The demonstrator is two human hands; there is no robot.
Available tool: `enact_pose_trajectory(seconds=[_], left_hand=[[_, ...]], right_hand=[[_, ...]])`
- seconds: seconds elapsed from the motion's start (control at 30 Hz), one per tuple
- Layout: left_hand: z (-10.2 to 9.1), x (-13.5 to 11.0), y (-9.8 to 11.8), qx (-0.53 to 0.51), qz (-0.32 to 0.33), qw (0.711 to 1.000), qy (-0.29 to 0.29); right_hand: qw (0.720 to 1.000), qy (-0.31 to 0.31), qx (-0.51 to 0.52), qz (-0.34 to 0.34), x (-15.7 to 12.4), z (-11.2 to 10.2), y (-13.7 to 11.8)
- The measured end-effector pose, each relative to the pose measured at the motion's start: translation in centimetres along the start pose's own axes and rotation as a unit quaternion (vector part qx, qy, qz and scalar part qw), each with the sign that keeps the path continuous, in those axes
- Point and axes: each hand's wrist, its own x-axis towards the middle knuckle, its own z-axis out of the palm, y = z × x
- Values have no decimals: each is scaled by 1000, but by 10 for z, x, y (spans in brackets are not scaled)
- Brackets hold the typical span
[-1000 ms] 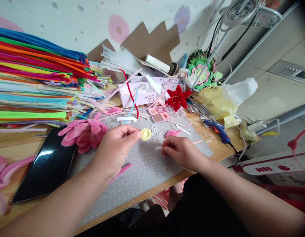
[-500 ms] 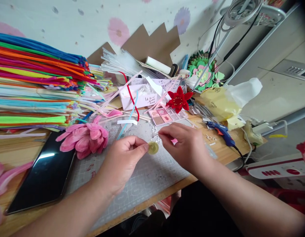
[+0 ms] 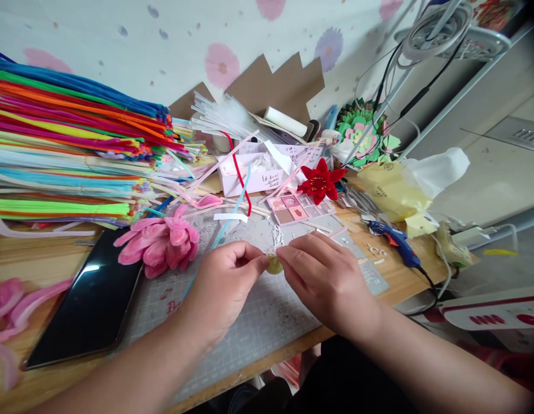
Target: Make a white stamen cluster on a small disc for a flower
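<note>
Between my hands is a small round yellow-green piece (image 3: pixel 274 265), which looks like a little roll of tape; its upper part is covered by my fingers. My left hand (image 3: pixel 232 282) pinches its left edge between thumb and forefinger. My right hand (image 3: pixel 330 279) is closed, with fingertips at its right edge; whether they grip the piece or something thin on it is hidden. Small white bits (image 3: pixel 276 234) lie just behind on the grey cutting mat (image 3: pixel 245 339). Left of my hands rests a pink fuzzy flower (image 3: pixel 159 244).
Bundles of coloured pipe cleaners (image 3: pixel 77 132) are stacked at left above a black tablet (image 3: pixel 88 299). A red flower (image 3: pixel 321 181) stands behind a makeup palette (image 3: pixel 288 208). On the right are a blue glue gun (image 3: pixel 394 241) with its cord and a yellow tissue pack (image 3: pixel 388 192).
My right hand has moved in to the round piece, closing the gap beside it, and now covers its right edge. The whole view has shifted slightly.
</note>
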Motion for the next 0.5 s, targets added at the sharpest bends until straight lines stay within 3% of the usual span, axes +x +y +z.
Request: enact_pose_trajectory(seconds=[0.33, 0.5], left_hand=[[-2, 1, 1, -57, 9, 998, 2], [-5, 0, 2, -93, -6, 996, 11]], right_hand=[[1000, -16, -10, -1, -7, 2, -7], [1000, 24, -3, -14, -16, 2, -6]])
